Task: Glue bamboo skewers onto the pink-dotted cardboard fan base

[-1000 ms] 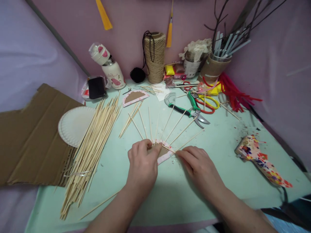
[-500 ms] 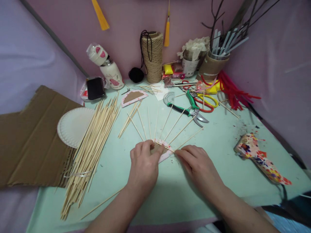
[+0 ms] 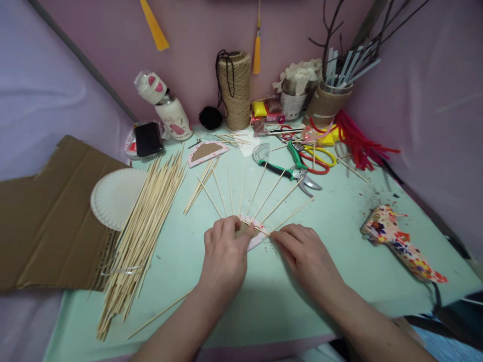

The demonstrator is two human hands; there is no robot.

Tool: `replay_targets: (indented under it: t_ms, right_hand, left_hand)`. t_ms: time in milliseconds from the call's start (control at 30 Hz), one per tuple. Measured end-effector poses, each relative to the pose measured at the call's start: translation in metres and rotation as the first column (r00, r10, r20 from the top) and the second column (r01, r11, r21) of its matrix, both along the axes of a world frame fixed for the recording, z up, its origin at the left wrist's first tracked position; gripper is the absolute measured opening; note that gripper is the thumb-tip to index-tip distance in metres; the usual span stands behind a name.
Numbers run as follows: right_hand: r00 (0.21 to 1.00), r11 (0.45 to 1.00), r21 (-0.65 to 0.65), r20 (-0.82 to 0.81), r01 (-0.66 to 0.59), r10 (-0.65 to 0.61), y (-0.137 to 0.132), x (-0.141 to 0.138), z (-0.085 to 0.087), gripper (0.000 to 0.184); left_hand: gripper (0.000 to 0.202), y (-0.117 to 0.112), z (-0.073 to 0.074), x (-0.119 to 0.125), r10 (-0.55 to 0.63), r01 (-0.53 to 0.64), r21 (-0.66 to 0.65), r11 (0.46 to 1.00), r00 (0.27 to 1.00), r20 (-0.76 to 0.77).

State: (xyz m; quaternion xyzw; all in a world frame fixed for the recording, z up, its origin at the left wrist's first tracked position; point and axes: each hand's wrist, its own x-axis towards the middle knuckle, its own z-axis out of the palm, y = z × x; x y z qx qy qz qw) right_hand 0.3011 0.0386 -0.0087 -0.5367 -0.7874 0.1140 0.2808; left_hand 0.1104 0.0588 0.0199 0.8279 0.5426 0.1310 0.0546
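Note:
A fan of thin bamboo sticks spreads out from a small pink-edged half-round card on the pale green table. My left hand presses down on the card with curled fingers, covering most of it. My right hand rests beside it, fingertips pinched at the base of the rightmost stick. A second pink-edged half-round card lies farther back.
A big pile of bamboo skewers lies at left beside a paper plate and cardboard. Green pruners, scissors, a protractor, twine spool, bottle, red pipe cleaners and a patterned glue gun crowd the back and right.
My hands stay on the card and sticks with only slight finger shifts. The view has drifted a little.

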Motion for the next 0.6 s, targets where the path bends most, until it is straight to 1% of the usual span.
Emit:
replay_targets:
  t_ms: [300,600]
  right_hand:
    - [1.0,1.0,-0.021,0.009,0.008,-0.008,-0.0005,-0.0009,0.0011,0.017]
    - [1.0,1.0,-0.02,0.007,0.013,-0.013,-0.0006,-0.0008,-0.0002,0.019]
  left_hand:
    - [0.032,0.0031,0.0046,0.0005,-0.002,0.002,-0.056,0.998,1.0,-0.008]
    - [0.033,0.0032,0.0063,0.0015,0.008,-0.009,-0.082,0.997,1.0,-0.01]
